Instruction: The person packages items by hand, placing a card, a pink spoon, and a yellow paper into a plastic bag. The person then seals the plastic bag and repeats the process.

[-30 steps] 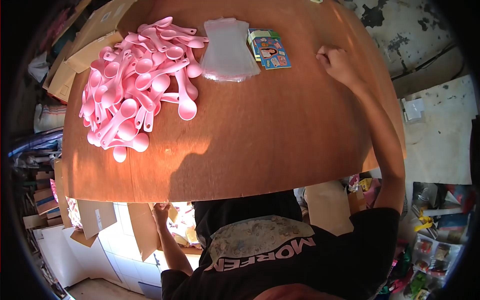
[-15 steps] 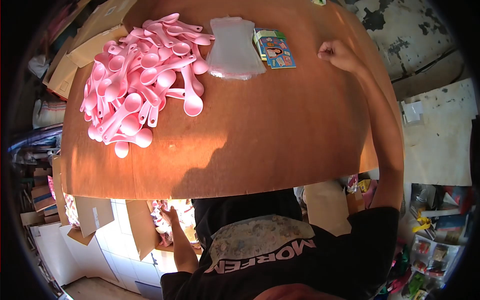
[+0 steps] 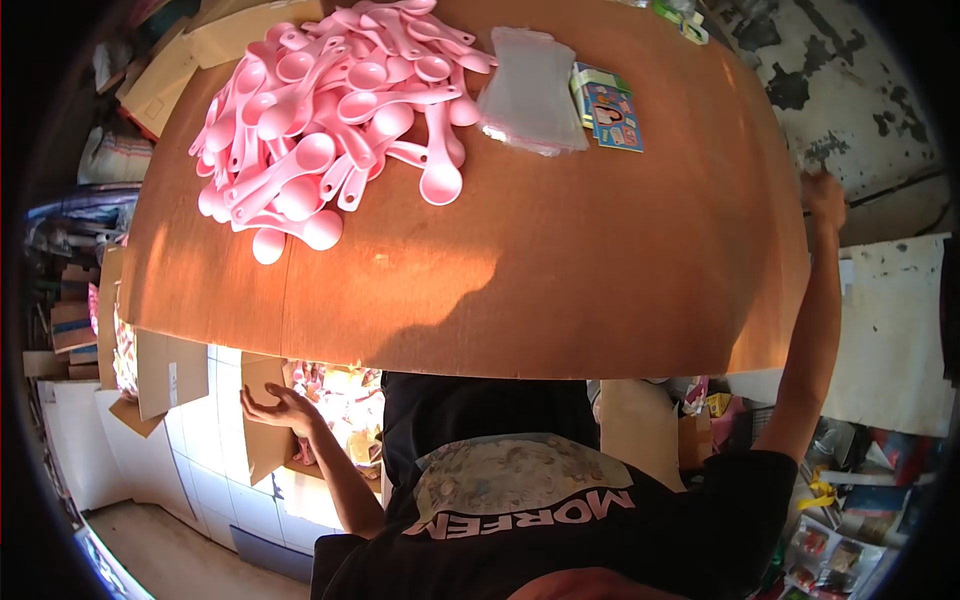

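Left hand (image 3: 280, 408): palm up, fingers spread loosely, below the table's near edge, before a carton flap (image 3: 265, 435) | Right hand (image 3: 824, 200): arm stretched forward at the table (image 3: 600, 270)'s right edge, fingers seemingly curled, grip cannot be told | Pink spoons (image 3: 335, 128): heaped on tabletop's left, clear bags (image 3: 533, 90) and cards (image 3: 614, 115) alongside

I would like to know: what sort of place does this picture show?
Probably a small packing workshop or storeroom: a heap of pink spoons lies beside what look like clear plastic bags on a wooden table, and cardboard boxes stand nearby.
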Demonstrator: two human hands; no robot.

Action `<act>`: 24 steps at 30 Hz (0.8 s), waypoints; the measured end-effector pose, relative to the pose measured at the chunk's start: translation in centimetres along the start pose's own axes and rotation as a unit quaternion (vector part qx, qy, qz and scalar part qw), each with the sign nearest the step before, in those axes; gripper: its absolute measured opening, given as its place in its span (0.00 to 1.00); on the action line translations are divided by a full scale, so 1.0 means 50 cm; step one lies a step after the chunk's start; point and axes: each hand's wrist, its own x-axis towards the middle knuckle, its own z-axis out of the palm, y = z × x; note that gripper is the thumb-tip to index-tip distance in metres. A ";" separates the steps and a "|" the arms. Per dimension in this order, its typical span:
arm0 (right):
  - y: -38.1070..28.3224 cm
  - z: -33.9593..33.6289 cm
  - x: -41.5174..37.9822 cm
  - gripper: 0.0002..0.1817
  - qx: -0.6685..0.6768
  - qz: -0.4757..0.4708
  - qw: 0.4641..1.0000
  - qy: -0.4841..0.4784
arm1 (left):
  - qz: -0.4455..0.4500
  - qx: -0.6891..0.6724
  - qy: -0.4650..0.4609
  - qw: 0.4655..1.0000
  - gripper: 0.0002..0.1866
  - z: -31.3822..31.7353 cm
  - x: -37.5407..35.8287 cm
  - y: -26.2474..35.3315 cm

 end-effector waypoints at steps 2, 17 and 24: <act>0.125 0.034 0.016 0.27 -0.048 0.125 0.991 0.022 | 0.054 -0.058 0.079 0.994 0.20 -0.011 0.087 0.039; -0.446 -0.147 -0.331 0.08 0.524 -0.486 0.700 0.003 | 0.425 -0.397 -0.398 0.710 0.10 -0.127 0.350 0.691; -0.581 -0.132 -0.365 0.07 0.399 -0.518 0.751 -0.089 | 0.490 -0.323 -0.492 0.643 0.10 0.002 0.347 0.818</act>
